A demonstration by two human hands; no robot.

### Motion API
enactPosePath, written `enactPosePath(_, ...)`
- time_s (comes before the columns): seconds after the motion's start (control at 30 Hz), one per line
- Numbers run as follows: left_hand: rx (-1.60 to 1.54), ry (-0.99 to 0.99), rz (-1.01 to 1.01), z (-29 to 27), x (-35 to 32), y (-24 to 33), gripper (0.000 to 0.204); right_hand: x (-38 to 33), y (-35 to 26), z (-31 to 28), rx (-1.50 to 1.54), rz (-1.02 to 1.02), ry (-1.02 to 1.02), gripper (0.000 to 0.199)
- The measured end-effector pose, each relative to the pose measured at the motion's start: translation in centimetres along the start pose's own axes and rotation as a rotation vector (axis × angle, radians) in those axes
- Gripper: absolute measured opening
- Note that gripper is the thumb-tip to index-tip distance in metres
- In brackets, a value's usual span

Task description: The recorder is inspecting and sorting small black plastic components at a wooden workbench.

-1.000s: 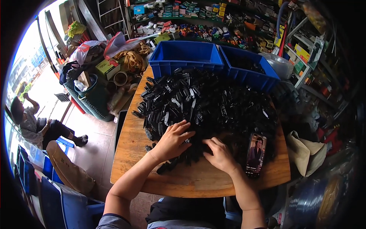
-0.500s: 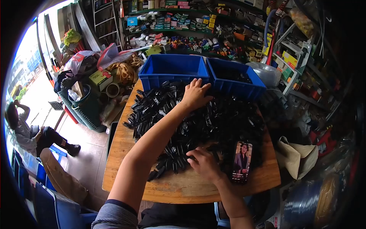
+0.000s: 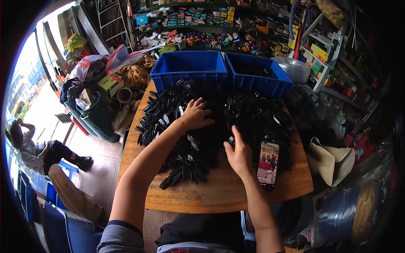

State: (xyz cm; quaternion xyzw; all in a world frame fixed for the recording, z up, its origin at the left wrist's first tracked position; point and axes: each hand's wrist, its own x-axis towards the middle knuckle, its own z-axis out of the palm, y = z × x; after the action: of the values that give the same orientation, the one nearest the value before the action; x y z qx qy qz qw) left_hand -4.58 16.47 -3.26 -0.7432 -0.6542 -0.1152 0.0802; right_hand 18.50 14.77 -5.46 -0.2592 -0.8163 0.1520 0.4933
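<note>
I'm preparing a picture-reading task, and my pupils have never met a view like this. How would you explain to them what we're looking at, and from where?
There is no machine here: these are a person's own two bare hands. The view comes from a wide fisheye camera worn on that person's head, looking down, so straight edges bend toward the rim.

On the wooden table lies a big heap of small black pieces. Behind it stand two blue bins, and a lit phone lies on the right.

The left hand is over the heap, fingers spread. The right hand seems to have a small dark piece between thumb and forefinger, though it is hard to be sure.
</note>
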Motion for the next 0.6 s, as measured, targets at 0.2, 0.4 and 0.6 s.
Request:
enactPosePath(0.2, -0.316, 0.235, 0.040, -3.5, -6.6, 3.3, 0.039, 0.3, 1.7, 0.1, 0.066, 0.474, -0.371, 0.066)
enactPosePath(0.4, -0.529, 0.169, 0.104, -6.0, -12.3, 5.3, 0.031, -1.3, -0.9, 0.6, -0.017, 0.299, -0.460, 0.062)
enactPosePath(0.6, -0.435, 0.188, 0.221, -4.8, -13.9, 7.0, 0.034, -1.1, -2.5, 0.1, 0.121, 0.201, -0.355, 0.044)
